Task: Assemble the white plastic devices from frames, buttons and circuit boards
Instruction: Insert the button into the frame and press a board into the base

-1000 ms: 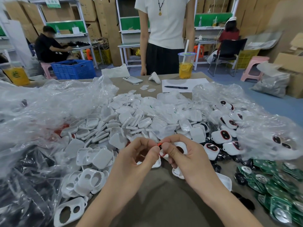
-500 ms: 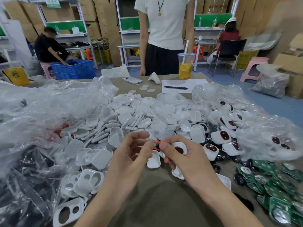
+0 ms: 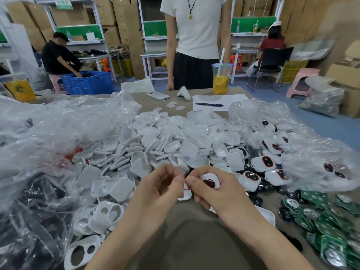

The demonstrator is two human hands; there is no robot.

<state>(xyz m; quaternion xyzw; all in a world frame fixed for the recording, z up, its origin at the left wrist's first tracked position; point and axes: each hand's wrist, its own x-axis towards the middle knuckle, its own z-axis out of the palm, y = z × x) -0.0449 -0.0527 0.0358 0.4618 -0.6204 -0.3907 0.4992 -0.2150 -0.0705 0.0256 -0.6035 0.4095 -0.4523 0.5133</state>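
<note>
My right hand (image 3: pixel 216 191) grips a white plastic frame (image 3: pixel 209 181) with a dark oval button showing in its opening. My left hand (image 3: pixel 159 189) pinches a small red ring-shaped part (image 3: pixel 186 189) against the right thumb, between the two hands. A big heap of white shells (image 3: pixel 161 145) lies just beyond my hands. Empty white frames with two holes (image 3: pixel 105 213) lie at the lower left. Frames fitted with buttons (image 3: pixel 263 162) are piled on the right. Green circuit boards (image 3: pixel 327 221) lie at the lower right.
Crumpled clear plastic bags (image 3: pixel 48 129) cover the left and right (image 3: pixel 321 162) of the table. A person in a white top stands at the far edge by a drink cup (image 3: pixel 221 80), phone (image 3: pixel 158 95), paper with pen (image 3: pixel 209 104). Black parts lie at the left.
My hands have stayed pressed together while the red part between the fingertips has shifted slightly. The frame in my right hand has turned so its dark button faces up.
</note>
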